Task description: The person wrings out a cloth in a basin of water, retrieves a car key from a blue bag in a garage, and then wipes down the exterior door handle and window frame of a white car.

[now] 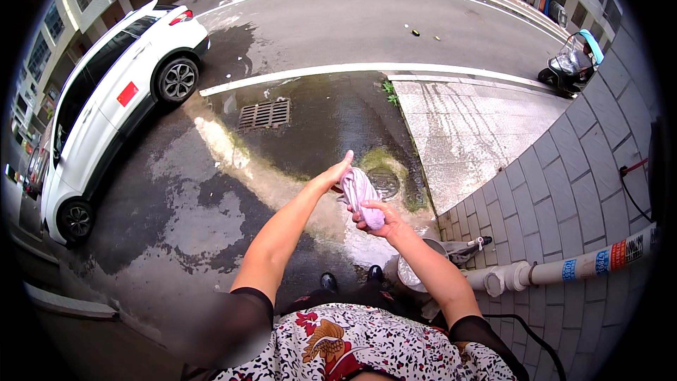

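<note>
A bunched, twisted pale pink-lavender cloth (pixel 358 187) is held out in front of my body, above the wet ground. My right hand (pixel 381 219) is closed around its lower end, fingers wrapped under it. At the upper left end of the cloth is my left hand (pixel 340 173), its thumb pointing up and away. The left fingers are mostly hidden behind the cloth, which lies against them. Below my right forearm stands a pale bucket (pixel 410 275), partly covered by the arm.
A white car (pixel 106 99) stands at the left. Ahead lies a drain grate (pixel 264 114); a round cover (pixel 384 182) is beneath the cloth. On the right, a pipe (pixel 564 268) runs along a tiled wall (pixel 522 197). A scooter (pixel 570 63) stands farther off.
</note>
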A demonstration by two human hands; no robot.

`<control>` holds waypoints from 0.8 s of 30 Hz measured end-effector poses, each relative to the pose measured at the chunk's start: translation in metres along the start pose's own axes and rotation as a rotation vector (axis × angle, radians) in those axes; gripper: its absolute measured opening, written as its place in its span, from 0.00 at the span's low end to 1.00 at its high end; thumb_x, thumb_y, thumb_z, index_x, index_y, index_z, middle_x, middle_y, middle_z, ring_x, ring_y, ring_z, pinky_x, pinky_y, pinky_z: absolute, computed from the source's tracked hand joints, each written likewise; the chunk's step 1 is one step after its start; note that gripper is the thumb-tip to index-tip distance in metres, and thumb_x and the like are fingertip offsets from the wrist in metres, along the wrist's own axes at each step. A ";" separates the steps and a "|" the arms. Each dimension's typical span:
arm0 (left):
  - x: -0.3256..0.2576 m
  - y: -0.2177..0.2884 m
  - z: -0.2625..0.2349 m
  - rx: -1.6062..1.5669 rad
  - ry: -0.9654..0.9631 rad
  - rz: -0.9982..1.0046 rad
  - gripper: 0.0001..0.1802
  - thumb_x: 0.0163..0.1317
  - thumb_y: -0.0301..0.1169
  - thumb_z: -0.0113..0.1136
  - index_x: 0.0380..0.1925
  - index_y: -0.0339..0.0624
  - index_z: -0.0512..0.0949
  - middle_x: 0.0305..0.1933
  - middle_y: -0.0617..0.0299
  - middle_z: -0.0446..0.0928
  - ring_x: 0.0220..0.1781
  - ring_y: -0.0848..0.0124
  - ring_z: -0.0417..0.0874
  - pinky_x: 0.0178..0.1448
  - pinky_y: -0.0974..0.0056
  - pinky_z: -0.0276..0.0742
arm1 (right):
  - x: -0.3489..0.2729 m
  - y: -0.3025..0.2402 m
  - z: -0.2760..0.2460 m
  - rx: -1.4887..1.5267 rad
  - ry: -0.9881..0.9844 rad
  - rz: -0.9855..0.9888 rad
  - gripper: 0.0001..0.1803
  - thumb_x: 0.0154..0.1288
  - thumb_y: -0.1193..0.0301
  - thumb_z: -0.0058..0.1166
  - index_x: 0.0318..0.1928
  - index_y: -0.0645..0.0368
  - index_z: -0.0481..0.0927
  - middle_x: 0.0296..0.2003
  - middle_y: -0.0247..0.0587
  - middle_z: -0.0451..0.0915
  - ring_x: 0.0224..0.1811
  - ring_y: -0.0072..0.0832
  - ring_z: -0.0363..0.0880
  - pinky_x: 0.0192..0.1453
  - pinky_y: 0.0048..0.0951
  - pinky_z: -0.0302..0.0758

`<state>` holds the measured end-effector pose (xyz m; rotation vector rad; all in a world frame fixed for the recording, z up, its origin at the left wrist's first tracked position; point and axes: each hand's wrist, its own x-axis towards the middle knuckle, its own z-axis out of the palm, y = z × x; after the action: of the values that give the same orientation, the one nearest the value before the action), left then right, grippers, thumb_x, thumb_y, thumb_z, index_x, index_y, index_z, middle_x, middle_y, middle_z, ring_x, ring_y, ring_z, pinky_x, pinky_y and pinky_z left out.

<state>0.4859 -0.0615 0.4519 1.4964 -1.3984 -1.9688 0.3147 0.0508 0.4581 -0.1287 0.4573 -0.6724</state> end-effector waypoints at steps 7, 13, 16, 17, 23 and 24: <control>0.011 -0.111 0.002 -1.021 0.160 0.052 0.33 0.57 0.60 0.36 0.54 0.50 0.66 0.53 0.60 0.68 0.51 0.57 0.71 0.44 0.46 0.75 | 0.020 0.007 0.063 0.320 -0.246 0.108 0.24 0.51 0.73 0.53 0.50 0.60 0.66 0.38 0.41 0.71 0.31 0.24 0.69 0.25 0.20 0.66; -0.016 -0.009 0.063 -1.583 -0.394 0.763 0.33 0.55 0.65 0.43 0.52 0.55 0.66 0.62 0.55 0.63 0.64 0.48 0.61 0.59 0.45 0.68 | 0.038 -0.013 0.035 0.441 -0.228 0.027 0.22 0.55 0.65 0.55 0.51 0.54 0.69 0.38 0.42 0.71 0.31 0.25 0.70 0.25 0.20 0.67; -0.023 0.002 0.043 -1.551 -0.122 0.533 0.36 0.51 0.67 0.44 0.50 0.54 0.71 0.55 0.55 0.70 0.45 0.61 0.76 0.18 0.63 0.77 | 0.050 -0.022 0.038 0.355 -0.243 0.063 0.24 0.54 0.52 0.58 0.51 0.42 0.71 0.39 0.42 0.71 0.30 0.26 0.70 0.24 0.21 0.67; -0.013 -0.004 0.037 -1.457 -0.298 0.522 0.37 0.51 0.67 0.46 0.47 0.49 0.72 0.50 0.58 0.75 0.35 0.64 0.81 0.13 0.70 0.74 | 0.052 -0.030 0.031 0.340 -0.244 0.039 0.27 0.51 0.46 0.57 0.51 0.39 0.71 0.39 0.43 0.71 0.30 0.27 0.70 0.24 0.21 0.67; 0.068 0.011 0.039 -1.083 0.348 0.376 0.08 0.49 0.30 0.64 0.27 0.40 0.77 0.24 0.59 0.78 0.24 0.65 0.79 0.30 0.58 0.77 | 0.049 -0.090 -0.009 -0.236 0.090 0.203 0.24 0.56 0.58 0.57 0.45 0.64 0.69 0.25 0.34 0.70 0.20 0.22 0.68 0.18 0.21 0.63; 0.074 0.017 0.044 -1.006 0.506 0.254 0.08 0.48 0.29 0.64 0.27 0.38 0.77 0.25 0.57 0.78 0.24 0.65 0.79 0.29 0.58 0.77 | 0.050 -0.094 -0.008 -0.466 0.161 0.178 0.20 0.54 0.62 0.58 0.41 0.64 0.72 0.23 0.34 0.71 0.19 0.22 0.69 0.17 0.22 0.64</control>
<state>0.4125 -0.0993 0.4231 1.1036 -0.2549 -1.5554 0.2920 -0.0530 0.4568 -0.4702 0.7674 -0.3936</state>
